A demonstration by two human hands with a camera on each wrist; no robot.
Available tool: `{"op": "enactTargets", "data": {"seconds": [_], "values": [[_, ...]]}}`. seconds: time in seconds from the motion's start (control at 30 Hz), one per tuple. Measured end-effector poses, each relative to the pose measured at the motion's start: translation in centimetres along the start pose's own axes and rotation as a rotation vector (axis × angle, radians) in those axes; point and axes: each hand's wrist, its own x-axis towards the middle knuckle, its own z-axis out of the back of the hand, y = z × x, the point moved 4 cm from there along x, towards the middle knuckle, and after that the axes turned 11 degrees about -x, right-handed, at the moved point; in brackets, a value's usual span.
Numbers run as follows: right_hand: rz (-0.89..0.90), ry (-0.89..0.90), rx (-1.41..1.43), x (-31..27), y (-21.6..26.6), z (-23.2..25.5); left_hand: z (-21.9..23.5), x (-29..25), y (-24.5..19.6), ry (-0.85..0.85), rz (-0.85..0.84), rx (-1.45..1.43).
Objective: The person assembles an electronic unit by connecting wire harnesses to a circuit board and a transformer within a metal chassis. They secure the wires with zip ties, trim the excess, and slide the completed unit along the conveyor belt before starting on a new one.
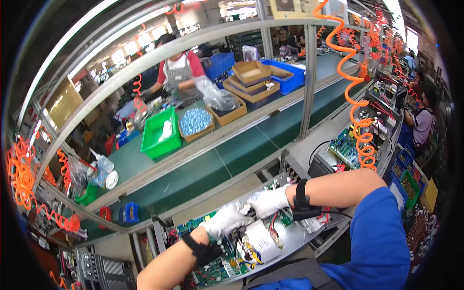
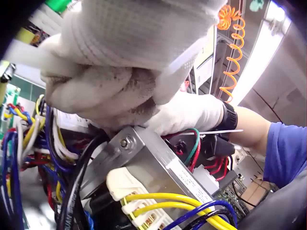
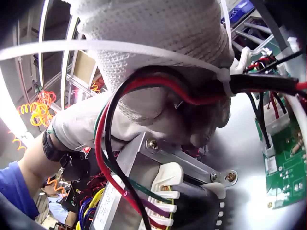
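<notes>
On the metal plate (image 1: 296, 235), the transformer (image 2: 165, 165) sits below both hands. The left grip (image 1: 227, 220) pinches a white tie (image 3: 86, 44); the right grip (image 1: 269, 201) curls round wires (image 3: 163, 82). Likely cinching; next needs a steady pull, wires bunched.

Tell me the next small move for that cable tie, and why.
I'd probably give the long end of the white cable tie a short snugging tug, with the right hand steadying the wire bundle. The tie already circles the red and black wires, and its end sticks out uncut; I can't tell how tight the loop is, so tension seems worth checking first.
</notes>
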Motion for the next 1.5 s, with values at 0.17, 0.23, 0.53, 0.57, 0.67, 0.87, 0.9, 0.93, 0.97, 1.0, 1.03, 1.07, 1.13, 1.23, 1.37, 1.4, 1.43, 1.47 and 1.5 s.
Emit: {"op": "enactTargets", "data": {"seconds": [0.17,0.23,0.53,0.57,0.67,0.87,0.9,0.93,0.97,1.0,1.03,1.07,1.13,1.23,1.37,1.4,1.43,1.47,1.5], "values": [[0.017,-0.067,0.113,-0.6,0.1,0.4,-0.4,-0.7,1.0,-0.025,0.006,-0.324],[0.023,-0.020,0.059,-1.2,0.4,0.8,-0.6,-1.0,0.9,0.005,0.025,-0.334],[0.208,0.240,-0.098,0.5,-0.2,2.4,-0.6,-1.2,1.1,0.046,-0.008,-0.473],[0.173,0.159,-0.130,1.2,-0.8,2.1,-0.6,-1.2,1.1,0.020,-0.077,-0.458],[0.132,0.001,-0.234,0.4,1.4,2.4,-0.6,-1.9,0.2,0.050,-0.056,-0.602],[0.242,-0.212,-0.339,0.0,1.7,1.8,-0.1,-1.2,2.1,0.103,-0.157,-0.634],[0.234,-0.206,-0.354,0.1,1.6,1.8,-0.1,-0.8,2.8,0.119,-0.143,-0.666],[0.225,-0.181,-0.334,-0.1,1.5,2.0,0.0,-0.8,2.5,0.123,-0.155,-0.702],[0.219,-0.167,-0.322,-0.1,1.4,2.1,0.1,-1.1,2.3,0.120,-0.171,-0.729],[0.231,-0.149,-0.318,0.1,1.0,1.9,0.2,-0.9,2.9,0.120,-0.164,-0.685],[0.230,-0.141,-0.314,0.1,0.6,1.8,0.0,-0.9,2.9,0.123,-0.161,-0.693],[0.178,-0.165,-0.211,0.1,0.1,2.0,0.2,-1.1,2.6,0.104,-0.142,-0.687],[-0.007,-0.140,0.004,0.8,-1.6,1.9,0.5,-1.1,2.6,0.099,-0.158,-0.704],[-0.027,-0.240,0.199,1.9,-1.1,1.7,1.0,-1.0,2.4,0.082,-0.141,-0.752],[-0.058,-0.023,0.734,2.0,-2.1,1.2,1.4,-1.1,2.7,0.166,-0.179,-0.762],[-0.074,0.011,0.721,1.6,-2.2,1.7,1.2,-1.3,2.2,0.171,-0.177,-0.772],[-0.073,0.017,0.710,1.4,-2.4,1.7,1.2,-1.2,2.2,0.163,-0.186,-0.777],[-0.020,0.009,0.769,1.1,-2.3,1.7,1.0,-1.0,2.3,0.175,-0.203,-0.728],[0.035,-0.001,0.829,1.1,-2.3,1.8,0.8,-0.8,2.4,0.186,-0.219,-0.675]]}}
